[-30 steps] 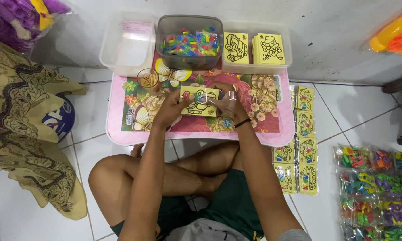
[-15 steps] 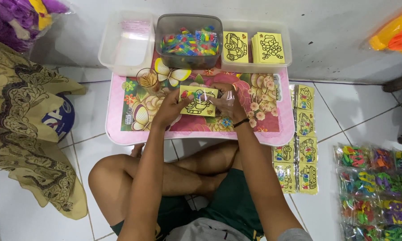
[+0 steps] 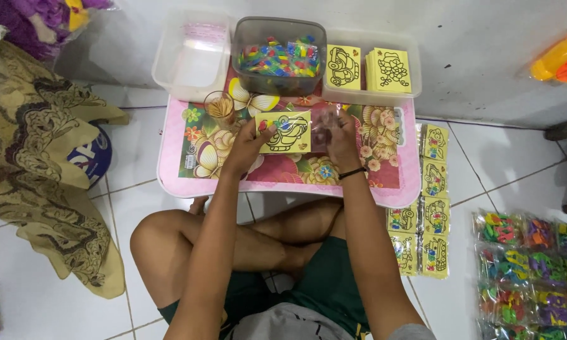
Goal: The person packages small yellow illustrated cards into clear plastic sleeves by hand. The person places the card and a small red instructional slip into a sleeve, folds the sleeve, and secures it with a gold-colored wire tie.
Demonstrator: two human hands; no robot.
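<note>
Left hand (image 3: 249, 143) pinches yellow card (image 3: 284, 132); right hand (image 3: 341, 133) grips clear sleeve (image 3: 324, 124) (crinkled).

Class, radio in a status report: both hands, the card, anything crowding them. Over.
Left hand grips yellow picture card at its left edge. Right hand pinches clear plastic sleeve at card's right edge. Cup of sticks close by left hand, apart.

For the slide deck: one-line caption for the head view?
Seated person's left hand and right hand hold a yellow picture card over a small pink table.
</note>
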